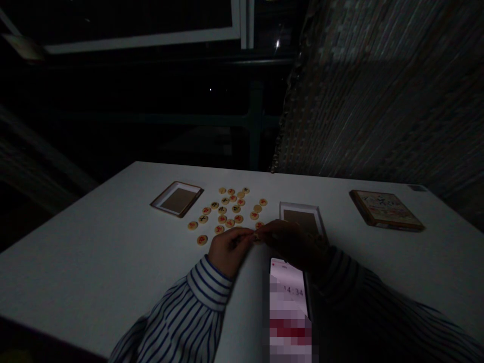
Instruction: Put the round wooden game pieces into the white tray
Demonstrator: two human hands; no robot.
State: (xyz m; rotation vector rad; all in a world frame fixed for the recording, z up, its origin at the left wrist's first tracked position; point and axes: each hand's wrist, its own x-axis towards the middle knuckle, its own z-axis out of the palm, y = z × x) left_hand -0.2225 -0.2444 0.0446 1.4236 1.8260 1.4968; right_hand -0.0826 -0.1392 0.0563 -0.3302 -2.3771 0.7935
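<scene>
My left hand (pixel 230 250) is closed, with its thumb and fingers reaching toward my right hand's fingertips. My right hand (pixel 297 247), darker in shadow, is bent over the same spot with its fingers closed. Between the fingertips of both hands a round xiangqi piece (pixel 258 239) partly shows; the fingers cover the rest of it. Just beyond lie several loose xiangqi pieces (pixel 222 210), light wooden discs with red or dark characters. One red-marked piece (pixel 202 240) rests left of my left hand.
A shallow open box (pixel 280 212) stands behind my right hand, partly hidden by it. Another open box part (pixel 177 182) lies at the left. Farther right is a closed printed box (pixel 385 209). A lit phone (pixel 289 280) lies on the white table (pixel 94 242) below my right hand.
</scene>
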